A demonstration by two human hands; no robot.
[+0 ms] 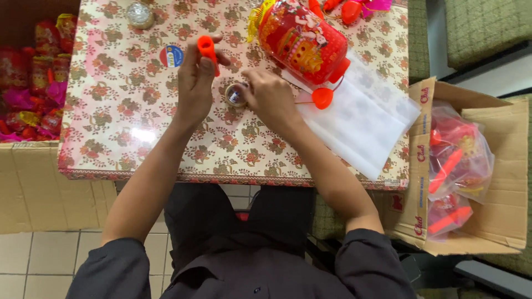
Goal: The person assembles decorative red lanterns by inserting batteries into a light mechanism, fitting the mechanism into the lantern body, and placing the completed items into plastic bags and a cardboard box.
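Dark sleeves (354,260) frame two bare arms reaching over one floral-covered table (127,111). Left hand (194,88) pinches one small orange plastic piece (208,51) between thumb and fingertips, raised above the cloth. Right hand (270,97) curls its fingers onto one small round tin (235,95) resting on the table between both hands. One red lantern (299,41) lies beside one clear bag (360,119). Two cardboard boxes flank the table: the right box (499,182) holds bagged red lanterns, the left box (33,166) holds loose ones.

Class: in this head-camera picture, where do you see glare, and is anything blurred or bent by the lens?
Head view: a white glare patch on the glossy floral tablecloth below the left hand; the right hand looks slightly soft; table edges bow mildly, suggesting wide-angle distortion.
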